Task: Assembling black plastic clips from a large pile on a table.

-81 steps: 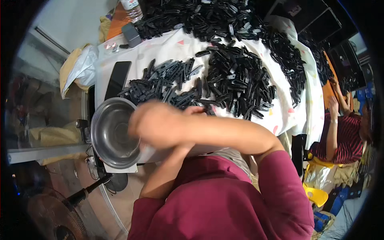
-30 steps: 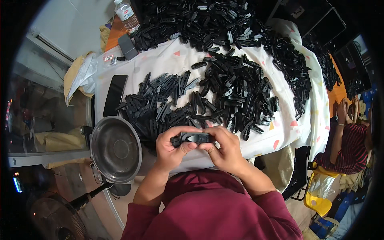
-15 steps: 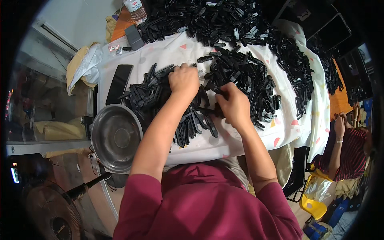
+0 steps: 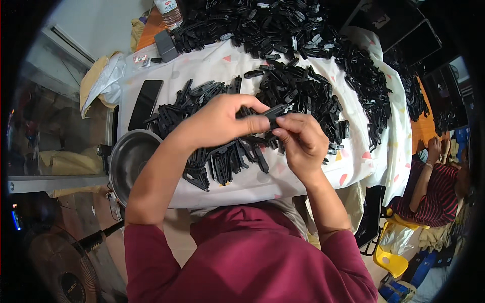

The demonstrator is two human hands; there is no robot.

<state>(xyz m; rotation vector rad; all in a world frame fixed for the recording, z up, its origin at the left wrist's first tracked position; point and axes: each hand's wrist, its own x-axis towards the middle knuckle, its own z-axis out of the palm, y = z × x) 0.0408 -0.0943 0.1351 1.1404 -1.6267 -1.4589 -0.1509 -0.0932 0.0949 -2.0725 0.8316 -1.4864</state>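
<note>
My left hand [image 4: 222, 120] and my right hand [image 4: 305, 141] meet over the middle of the table. Between their fingertips is a small, elongated black plastic piece [image 4: 275, 111] with a light spot at its far end. Thumb and fingers of the left hand pinch one side of it, while the right fingertips hold the other. Whether it is one part or two joined together cannot be made out. Slender black plastic strips [image 4: 174, 117] lie in a heap at the left, and more strips [image 4: 225, 160] lie nearer me. Rounded black plastic pieces [image 4: 298, 86] are piled beyond my right hand.
A metal bowl [image 4: 117, 164] and a dark phone [image 4: 145, 105] are at the left. A grey block [image 4: 165, 45] and a bottle [image 4: 171, 14] stand far left. Large black heaps [image 4: 257, 25] cover the back. At the right, another person [image 4: 429, 194] sits near a yellow chair [image 4: 391, 257].
Both hands have come together and lifted off the piles. My left hand has moved right, away from the left heap, and the black plastic piece now shows between the fingertips.
</note>
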